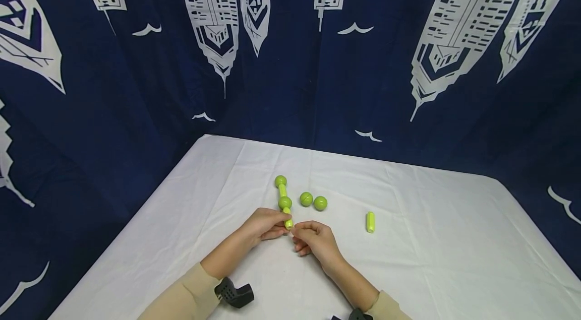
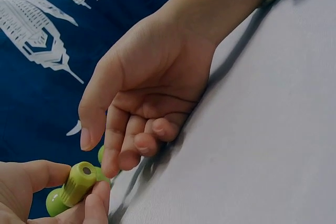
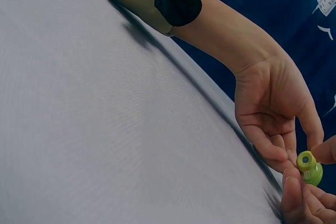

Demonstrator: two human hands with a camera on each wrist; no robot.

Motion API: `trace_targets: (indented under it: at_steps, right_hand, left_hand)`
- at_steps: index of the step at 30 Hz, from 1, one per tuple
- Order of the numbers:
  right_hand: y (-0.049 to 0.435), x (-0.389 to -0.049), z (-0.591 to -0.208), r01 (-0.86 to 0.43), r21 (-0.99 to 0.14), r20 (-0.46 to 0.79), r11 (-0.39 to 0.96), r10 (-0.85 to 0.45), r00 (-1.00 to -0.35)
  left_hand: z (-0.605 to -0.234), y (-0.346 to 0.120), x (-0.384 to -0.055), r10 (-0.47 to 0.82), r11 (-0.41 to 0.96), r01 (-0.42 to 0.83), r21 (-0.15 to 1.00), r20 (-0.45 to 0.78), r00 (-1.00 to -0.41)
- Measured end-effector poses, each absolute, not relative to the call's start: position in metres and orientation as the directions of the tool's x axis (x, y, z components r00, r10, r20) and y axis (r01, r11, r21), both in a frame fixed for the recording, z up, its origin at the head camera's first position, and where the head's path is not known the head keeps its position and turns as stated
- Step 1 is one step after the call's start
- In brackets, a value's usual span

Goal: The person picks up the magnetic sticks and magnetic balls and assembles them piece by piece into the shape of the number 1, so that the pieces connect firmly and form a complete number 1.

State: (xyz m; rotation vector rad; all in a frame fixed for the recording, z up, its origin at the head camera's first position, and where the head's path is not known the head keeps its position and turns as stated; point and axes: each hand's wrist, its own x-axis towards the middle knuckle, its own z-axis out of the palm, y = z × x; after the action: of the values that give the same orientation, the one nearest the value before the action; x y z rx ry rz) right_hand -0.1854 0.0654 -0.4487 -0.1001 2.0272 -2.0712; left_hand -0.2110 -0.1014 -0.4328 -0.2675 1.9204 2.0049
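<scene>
My left hand pinches a yellow-green toy rod between thumb and fingers. A round dark spot shows on the rod's end in the left wrist view. Beyond it, in line, come a green ball, another rod and a ball, forming a chain that runs away from me. My right hand is beside the rod's near end, fingers loosely bent with nothing seen between them. In the left wrist view, the right hand has thumb and index apart, the index tip close to the rod.
Two loose green balls, a left ball and a right ball, lie right of the chain. Farther right lies a single yellow-green rod. A white cloth covers the table; a dark blue curtain hangs behind its far edge.
</scene>
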Motion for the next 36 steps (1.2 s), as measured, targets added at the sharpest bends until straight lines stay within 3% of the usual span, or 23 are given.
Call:
trace_targets:
  at_steps: [10,26,36]
  right_hand:
    - [0.066,-0.187,-0.45,0.116,-0.993,-0.111,-0.006,-0.233,-0.966]
    - [0.068,-0.19,-0.446,0.121,-0.992,-0.125,0.028,-0.26,-0.957]
    - [0.087,-0.203,-0.425,0.026,-0.996,-0.051,0.086,-0.302,-0.952]
  left_hand:
    - [-0.441,-0.108,-0.225,0.135,-0.124,-0.331,0.935,-0.315,-0.94]
    - [-0.444,-0.113,-0.23,0.144,-0.084,-0.369,0.926,-0.355,-0.924]
    - [-0.444,-0.109,-0.227,0.132,-0.032,-0.346,0.938,-0.339,-0.931]
